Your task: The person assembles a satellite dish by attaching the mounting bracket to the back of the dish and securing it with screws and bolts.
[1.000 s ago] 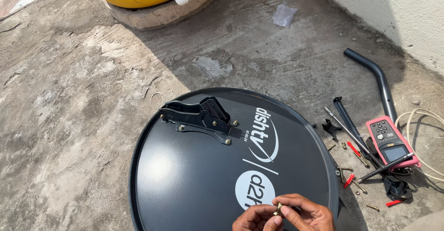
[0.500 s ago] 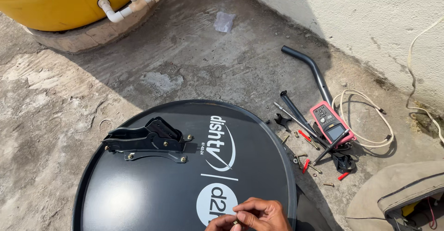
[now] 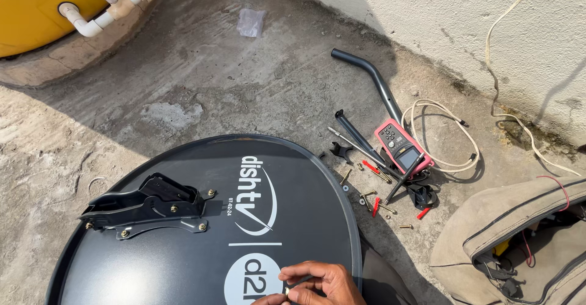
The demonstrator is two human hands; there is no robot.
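At 6 o'clock, the right hand pinches a small brass bolt over the dark dish; left hand barely visible, grip unclear. Fastener-fitting step; next needs careful alignment.

I see my right hand at the bottom edge of the view, fingers pinched on a small brass screw over the dark satellite dish, with only the fingertips of my left hand showing beside it. A black mounting bracket is bolted to the dish's left part. On the concrete floor to the right lie a bent black pipe, a red signal meter, loose bolts, a white cable and an open tan bag.
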